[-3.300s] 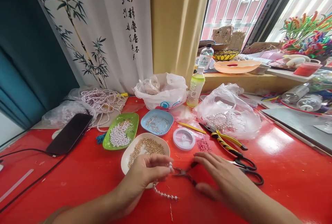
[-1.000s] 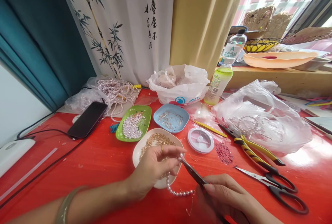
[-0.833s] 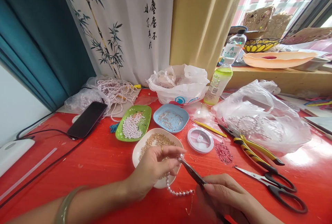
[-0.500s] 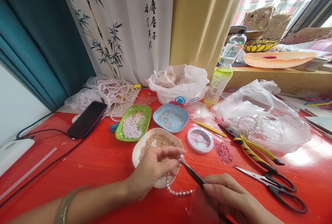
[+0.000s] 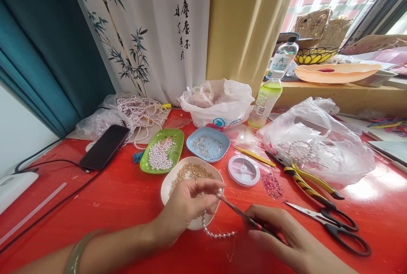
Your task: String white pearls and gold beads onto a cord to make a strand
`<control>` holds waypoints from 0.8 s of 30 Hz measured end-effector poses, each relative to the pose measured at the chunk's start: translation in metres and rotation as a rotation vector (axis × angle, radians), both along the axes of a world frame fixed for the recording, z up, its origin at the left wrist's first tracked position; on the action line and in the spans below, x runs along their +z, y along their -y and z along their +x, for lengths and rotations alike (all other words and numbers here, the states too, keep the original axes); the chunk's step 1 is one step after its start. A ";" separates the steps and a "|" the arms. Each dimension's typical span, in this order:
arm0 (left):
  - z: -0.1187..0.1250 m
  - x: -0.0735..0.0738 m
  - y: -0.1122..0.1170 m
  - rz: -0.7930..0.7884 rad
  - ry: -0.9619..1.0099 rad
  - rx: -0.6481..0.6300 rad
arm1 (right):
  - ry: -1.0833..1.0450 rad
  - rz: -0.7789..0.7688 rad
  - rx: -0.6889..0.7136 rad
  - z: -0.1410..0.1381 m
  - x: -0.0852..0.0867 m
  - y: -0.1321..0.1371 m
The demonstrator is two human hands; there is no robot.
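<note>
My left hand is closed in a pinch on one end of a pearl bead strand, above the cream dish. The strand hangs from under the fingers and curves right along the red table, with a thin gold chain at its far end. A pearl shows at the fingertips. My right hand is closed round dark metal tweezers, whose tips meet the strand at the left fingertips. Below lies the cream dish of gold beads, partly hidden by my left hand.
Behind stand a green dish of pearls and a blue dish of metal pins. A white spool, yellow tweezers, pliers and scissors lie to the right. A phone and cable lie left; plastic bags stand behind.
My right hand has shifted its grip and turned the tweezers to a flatter angle, tips still at the left fingertips. My left hand keeps its pinch. The view has shifted slightly.
</note>
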State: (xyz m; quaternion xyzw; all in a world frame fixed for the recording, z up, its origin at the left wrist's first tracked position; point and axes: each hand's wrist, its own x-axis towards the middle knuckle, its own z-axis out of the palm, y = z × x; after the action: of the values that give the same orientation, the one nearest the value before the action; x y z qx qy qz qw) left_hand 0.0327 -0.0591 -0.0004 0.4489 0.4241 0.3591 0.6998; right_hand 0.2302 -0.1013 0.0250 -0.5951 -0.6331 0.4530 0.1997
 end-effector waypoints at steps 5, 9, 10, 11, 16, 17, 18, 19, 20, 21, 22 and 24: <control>0.000 0.000 0.000 -0.020 -0.027 0.014 | 0.394 0.324 0.176 0.014 -0.010 -0.003; 0.000 0.001 0.001 -0.046 -0.013 0.019 | 0.621 0.473 0.139 0.022 -0.029 0.008; 0.001 0.002 0.002 -0.056 -0.015 0.018 | 0.656 0.507 0.125 0.024 -0.033 0.012; 0.001 0.002 0.003 -0.065 -0.017 0.019 | 0.676 0.530 0.122 0.026 -0.036 0.015; 0.002 0.002 0.005 -0.074 -0.014 0.015 | 0.697 0.602 0.014 0.055 -0.040 0.025; 0.002 0.002 0.005 -0.077 -0.010 0.015 | 0.725 0.640 -0.046 0.066 -0.040 0.026; 0.003 0.003 0.005 -0.081 -0.009 0.017 | 0.756 0.682 -0.095 0.077 -0.041 0.026; 0.003 0.003 0.005 -0.086 -0.011 0.021 | 0.797 0.707 -0.127 0.089 -0.043 0.027; 0.004 0.004 0.005 -0.089 -0.015 0.026 | 0.844 0.703 -0.156 0.100 -0.044 0.028; 0.004 0.004 0.005 -0.091 -0.021 0.030 | 0.884 0.707 -0.157 0.110 -0.046 0.029; 0.004 0.005 0.005 -0.096 -0.029 0.031 | 0.911 0.701 -0.145 0.119 -0.048 0.030; 0.005 0.005 0.005 -0.102 -0.038 0.029 | 0.948 0.710 -0.099 0.131 -0.051 0.033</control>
State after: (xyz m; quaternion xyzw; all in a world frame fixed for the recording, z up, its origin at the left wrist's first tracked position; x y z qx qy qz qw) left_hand 0.0375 -0.0646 0.0047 0.4133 0.4615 0.3383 0.7083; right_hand 0.3611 -0.1346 -0.0265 -0.6581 -0.7374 -0.1115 0.1032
